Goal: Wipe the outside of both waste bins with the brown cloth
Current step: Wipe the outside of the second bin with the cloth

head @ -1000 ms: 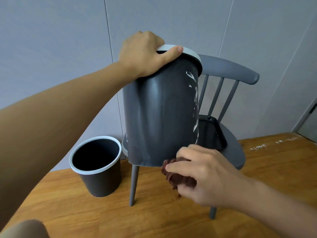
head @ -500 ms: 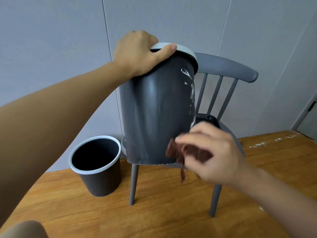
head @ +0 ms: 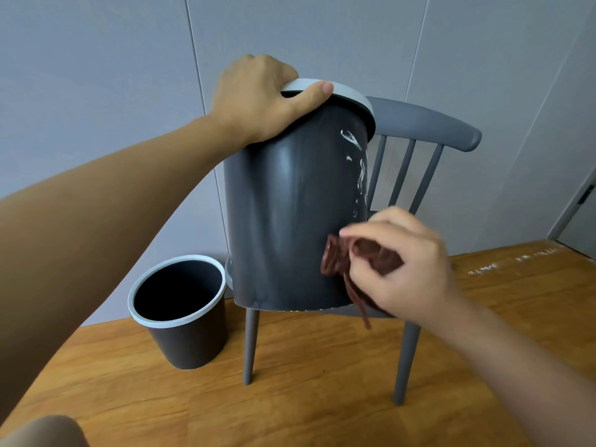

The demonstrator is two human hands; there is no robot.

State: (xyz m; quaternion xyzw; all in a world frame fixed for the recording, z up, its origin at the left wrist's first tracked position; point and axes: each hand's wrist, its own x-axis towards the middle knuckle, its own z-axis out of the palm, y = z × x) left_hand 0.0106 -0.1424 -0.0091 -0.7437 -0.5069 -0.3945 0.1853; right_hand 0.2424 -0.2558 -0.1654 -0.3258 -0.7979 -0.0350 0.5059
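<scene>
Brown cloth [head: 351,258] pinched by right hand [head: 409,269], seemingly touching left-gripped bin [head: 290,221].

A wooden floor [head: 322,398] carries a grey chair [head: 429,124] and an upright dark waste bin [head: 187,333] beside it.

1. A plain indoor room, likely in a home or office.
2. Pale grey panelled wall [head: 322,37] behind, with vertical seams.
3. Wood-plank floor [head: 322,398].
4. Grey spindle-back chair [head: 429,124].
5. Edge of a door [head: 580,208] at far right.
</scene>
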